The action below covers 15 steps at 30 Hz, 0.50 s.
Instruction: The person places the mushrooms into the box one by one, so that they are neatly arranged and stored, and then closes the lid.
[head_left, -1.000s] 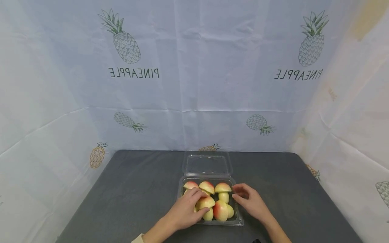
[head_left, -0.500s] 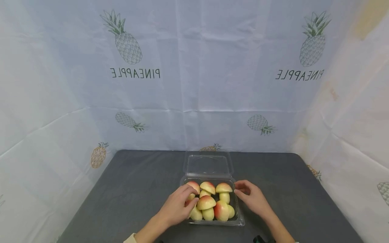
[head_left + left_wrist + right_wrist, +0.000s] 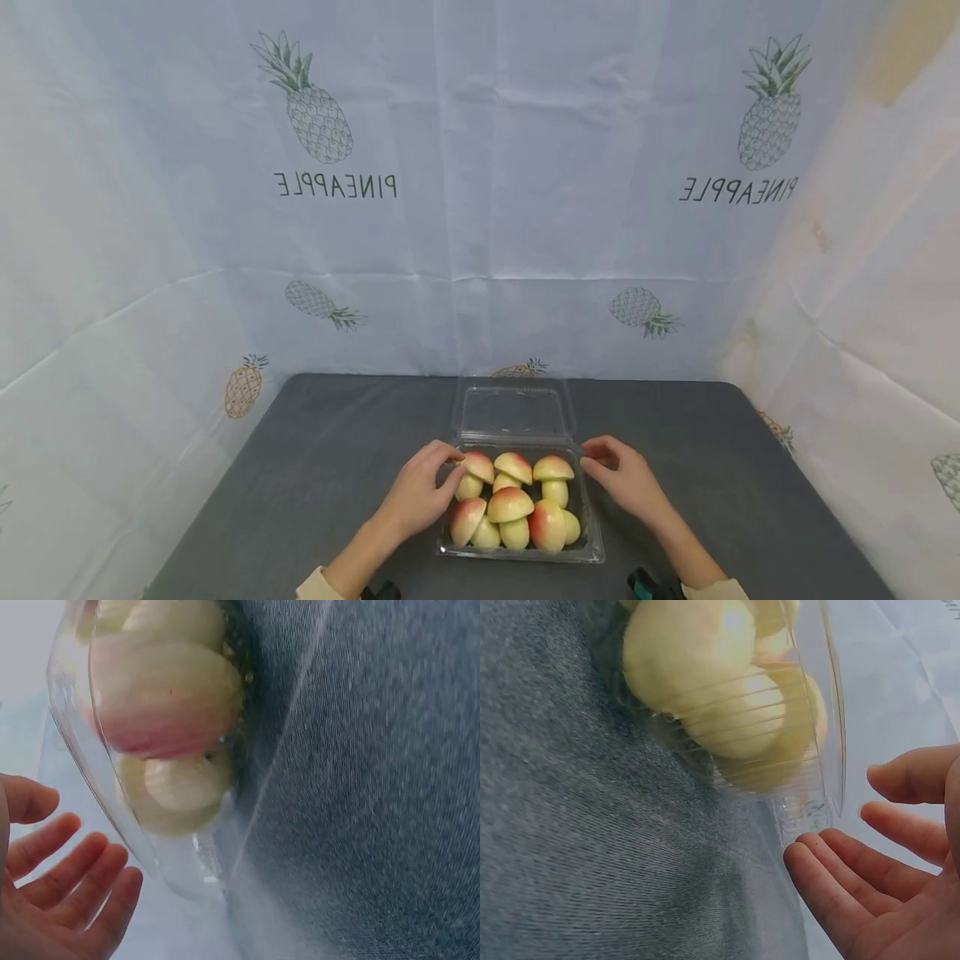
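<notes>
A clear plastic clamshell box (image 3: 521,554) stands on the dark table, its lid (image 3: 516,410) tipped back at the far side. In it lie several mushroom-shaped pieces, yellow with red-tinged caps, in two rows; one front-row piece (image 3: 510,504) sits at the middle. My left hand (image 3: 416,493) is at the box's left rim, fingers loosely bent, holding nothing. In the left wrist view its fingers (image 3: 88,879) are spread beside the clear wall. Across the box, my right hand (image 3: 628,485) is near the far right corner, thumb and fingers apart with nothing between them.
Grey cloth covers the table (image 3: 337,433). A white curtain (image 3: 480,208) printed with pineapples hangs behind and along both sides. Dark wrist devices, one of them a black band (image 3: 643,583), show at the bottom edge.
My left hand has moved left, off the mushroom-shaped pieces to the box's left rim, uncovering the left ones. My right hand has shifted slightly up and right.
</notes>
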Tool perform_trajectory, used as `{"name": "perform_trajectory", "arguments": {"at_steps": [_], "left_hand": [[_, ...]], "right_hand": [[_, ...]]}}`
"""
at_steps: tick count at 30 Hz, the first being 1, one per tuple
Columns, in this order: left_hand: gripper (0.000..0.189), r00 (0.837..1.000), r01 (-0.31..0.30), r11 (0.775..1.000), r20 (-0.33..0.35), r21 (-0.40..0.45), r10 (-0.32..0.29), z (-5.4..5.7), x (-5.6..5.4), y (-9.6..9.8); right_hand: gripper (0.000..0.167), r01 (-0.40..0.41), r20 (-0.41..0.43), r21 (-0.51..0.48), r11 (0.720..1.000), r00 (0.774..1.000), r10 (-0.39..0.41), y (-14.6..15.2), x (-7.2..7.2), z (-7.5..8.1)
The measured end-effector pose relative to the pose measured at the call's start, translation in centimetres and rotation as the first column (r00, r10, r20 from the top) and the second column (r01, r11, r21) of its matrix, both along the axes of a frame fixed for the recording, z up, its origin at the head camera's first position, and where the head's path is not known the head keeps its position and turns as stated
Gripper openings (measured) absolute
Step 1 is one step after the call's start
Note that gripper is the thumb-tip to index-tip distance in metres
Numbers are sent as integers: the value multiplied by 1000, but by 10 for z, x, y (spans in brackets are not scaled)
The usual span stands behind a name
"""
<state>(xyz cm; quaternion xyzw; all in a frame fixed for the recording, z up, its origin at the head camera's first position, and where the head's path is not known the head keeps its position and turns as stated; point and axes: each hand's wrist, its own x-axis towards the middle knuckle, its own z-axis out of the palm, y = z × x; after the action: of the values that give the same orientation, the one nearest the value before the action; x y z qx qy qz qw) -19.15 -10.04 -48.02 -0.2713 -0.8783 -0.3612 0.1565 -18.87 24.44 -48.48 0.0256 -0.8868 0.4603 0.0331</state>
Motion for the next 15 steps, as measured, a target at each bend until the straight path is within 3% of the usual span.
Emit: {"name": "perform_trajectory", "arguments": {"at_steps": [4,9,15], "left_hand": [[8,999,-46,999,25,24,46,-2,-6,-2],[11,992,-97,995,77,-6,97,-4,-14,-5],[18,973,-119,993,203,13,114,-10,-33,-9]], "right_hand": [[31,-3,-19,12,1000,1000,3,1,-4,0],[34,8,-22,16,1000,1000,-7,1,-12,-2],[38,21,-10,2,1000,1000,-20,2,-20,-6]]}}
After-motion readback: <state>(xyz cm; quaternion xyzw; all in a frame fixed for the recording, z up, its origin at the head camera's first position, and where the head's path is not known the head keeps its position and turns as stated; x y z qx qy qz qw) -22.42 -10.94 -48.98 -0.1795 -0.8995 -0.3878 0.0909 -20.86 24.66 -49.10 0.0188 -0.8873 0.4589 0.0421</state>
